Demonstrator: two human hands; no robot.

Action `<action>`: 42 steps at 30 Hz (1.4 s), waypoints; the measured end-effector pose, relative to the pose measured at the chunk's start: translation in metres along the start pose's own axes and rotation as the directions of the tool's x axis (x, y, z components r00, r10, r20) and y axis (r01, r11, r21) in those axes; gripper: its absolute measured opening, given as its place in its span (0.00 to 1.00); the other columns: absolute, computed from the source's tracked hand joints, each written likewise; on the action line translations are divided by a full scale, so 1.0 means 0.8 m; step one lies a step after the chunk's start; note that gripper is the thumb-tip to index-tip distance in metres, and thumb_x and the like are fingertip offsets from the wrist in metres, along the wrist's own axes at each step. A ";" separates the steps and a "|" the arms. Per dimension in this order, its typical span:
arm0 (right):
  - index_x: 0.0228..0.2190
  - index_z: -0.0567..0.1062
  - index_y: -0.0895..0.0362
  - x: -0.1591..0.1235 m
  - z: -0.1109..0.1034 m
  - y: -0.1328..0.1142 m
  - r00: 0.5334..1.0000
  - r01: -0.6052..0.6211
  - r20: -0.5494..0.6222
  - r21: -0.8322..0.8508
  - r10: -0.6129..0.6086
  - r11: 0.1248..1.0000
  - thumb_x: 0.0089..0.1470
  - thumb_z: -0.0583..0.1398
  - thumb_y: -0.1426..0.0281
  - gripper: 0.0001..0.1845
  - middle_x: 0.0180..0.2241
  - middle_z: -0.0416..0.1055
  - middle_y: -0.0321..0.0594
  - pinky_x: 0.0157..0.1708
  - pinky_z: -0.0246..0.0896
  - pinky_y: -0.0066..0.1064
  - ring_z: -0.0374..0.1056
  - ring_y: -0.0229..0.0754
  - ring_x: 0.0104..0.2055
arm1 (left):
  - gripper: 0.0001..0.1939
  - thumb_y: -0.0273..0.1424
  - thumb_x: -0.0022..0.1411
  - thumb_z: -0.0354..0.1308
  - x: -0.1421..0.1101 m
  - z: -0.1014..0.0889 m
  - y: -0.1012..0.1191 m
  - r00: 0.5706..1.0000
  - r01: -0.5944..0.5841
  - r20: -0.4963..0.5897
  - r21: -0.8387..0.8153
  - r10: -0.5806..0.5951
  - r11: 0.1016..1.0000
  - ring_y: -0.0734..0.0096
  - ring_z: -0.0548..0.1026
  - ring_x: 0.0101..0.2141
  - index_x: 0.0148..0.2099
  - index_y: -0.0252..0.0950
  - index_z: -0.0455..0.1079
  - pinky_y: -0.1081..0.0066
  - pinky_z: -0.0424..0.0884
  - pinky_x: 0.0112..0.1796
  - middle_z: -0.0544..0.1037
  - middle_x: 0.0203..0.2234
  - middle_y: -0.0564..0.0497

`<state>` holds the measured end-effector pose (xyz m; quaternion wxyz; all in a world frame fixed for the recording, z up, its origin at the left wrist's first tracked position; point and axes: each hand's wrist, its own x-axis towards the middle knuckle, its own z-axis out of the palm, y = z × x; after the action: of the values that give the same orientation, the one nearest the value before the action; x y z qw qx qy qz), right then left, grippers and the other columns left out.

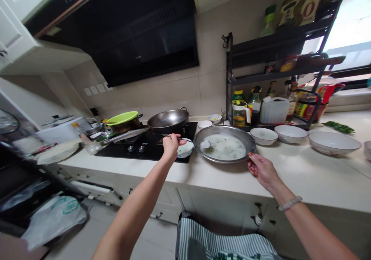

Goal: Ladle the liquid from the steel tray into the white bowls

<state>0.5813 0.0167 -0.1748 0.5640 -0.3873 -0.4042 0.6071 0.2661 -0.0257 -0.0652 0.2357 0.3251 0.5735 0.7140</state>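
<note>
My left hand [171, 145] is closed round the handle of a ladle [205, 144] whose bowl rests in a wide metal basin [246, 139] of pale, whitish liquid. A small white bowl [185, 150] sits just under that hand, at the edge of the black hob [145, 147]. My right hand [262, 169] grips the basin's near right rim with fingers curled on it. Both arms reach out over the pale countertop [304, 175].
A dark wok [168, 120] and a pot with a green lid [123, 120] sit on the hob. Three white bowls [291, 133] line up right of the basin, before a black rack [278, 74] of bottles. Green peppers [339, 127] lie far right. A rice cooker [62, 130] stands at the left.
</note>
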 end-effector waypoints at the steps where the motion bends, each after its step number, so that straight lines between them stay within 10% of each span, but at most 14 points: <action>1: 0.22 0.69 0.57 0.000 0.000 0.000 1.000 -0.003 -0.001 0.001 0.003 1.000 0.31 0.72 0.54 0.25 0.14 0.64 0.32 0.10 0.45 0.19 0.54 0.28 0.13 | 0.11 0.28 0.57 0.46 0.001 -0.002 0.003 1.000 0.006 -0.006 -0.020 -0.006 1.000 0.63 0.78 0.19 0.28 0.32 0.68 0.68 0.74 0.28 0.74 0.12 0.49; 15: 0.23 0.69 0.57 -0.002 0.001 -0.002 1.000 -0.001 0.007 -0.015 0.001 1.000 0.34 0.71 0.55 0.23 0.14 0.64 0.32 0.10 0.44 0.19 0.53 0.28 0.13 | 0.11 0.30 0.58 0.47 0.025 -0.083 0.035 0.971 -0.171 -0.145 0.136 0.190 0.976 0.65 0.77 0.17 0.28 0.33 0.68 0.70 0.74 0.25 0.74 0.13 0.50; 26: 0.22 0.68 0.57 0.000 -0.001 0.001 1.000 -0.001 0.006 -0.011 0.001 1.000 0.33 0.71 0.54 0.24 0.14 0.64 0.32 0.10 0.44 0.19 0.53 0.28 0.13 | 0.11 0.37 0.62 0.52 -0.013 -0.115 0.018 0.802 -0.597 0.310 0.396 0.511 0.697 0.69 0.78 0.22 0.36 0.37 0.72 0.76 0.70 0.25 0.78 0.20 0.50; 33: 0.22 0.68 0.57 0.000 -0.001 0.000 1.000 0.015 0.011 -0.022 -0.015 1.000 0.35 0.71 0.54 0.23 0.14 0.64 0.32 0.10 0.45 0.20 0.53 0.28 0.13 | 0.12 0.35 0.61 0.50 -0.002 -0.116 0.015 0.880 -0.454 0.051 0.390 0.473 0.802 0.66 0.78 0.21 0.34 0.35 0.71 0.73 0.73 0.25 0.76 0.17 0.51; 38: 0.22 0.68 0.57 0.000 0.000 0.000 1.000 0.006 0.011 -0.021 -0.006 1.000 0.35 0.70 0.55 0.23 0.14 0.64 0.32 0.09 0.44 0.20 0.53 0.28 0.12 | 0.10 0.30 0.57 0.47 0.018 -0.101 0.015 0.944 -0.223 -0.240 0.049 0.229 0.973 0.65 0.78 0.20 0.29 0.32 0.67 0.69 0.75 0.25 0.75 0.17 0.50; 42: 0.21 0.69 0.57 0.001 -0.001 0.001 1.000 -0.004 0.005 0.005 0.004 1.000 0.32 0.72 0.54 0.24 0.14 0.64 0.32 0.09 0.44 0.19 0.53 0.28 0.13 | 0.10 0.30 0.57 0.48 0.010 -0.067 0.016 0.969 -0.192 -0.167 -0.053 0.181 0.980 0.67 0.77 0.19 0.30 0.31 0.68 0.69 0.75 0.26 0.74 0.16 0.51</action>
<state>0.5814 0.0174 -0.1757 0.5627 -0.3853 -0.4034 0.6101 0.2218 -0.0584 -0.0581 0.1314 0.3102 0.5325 0.7765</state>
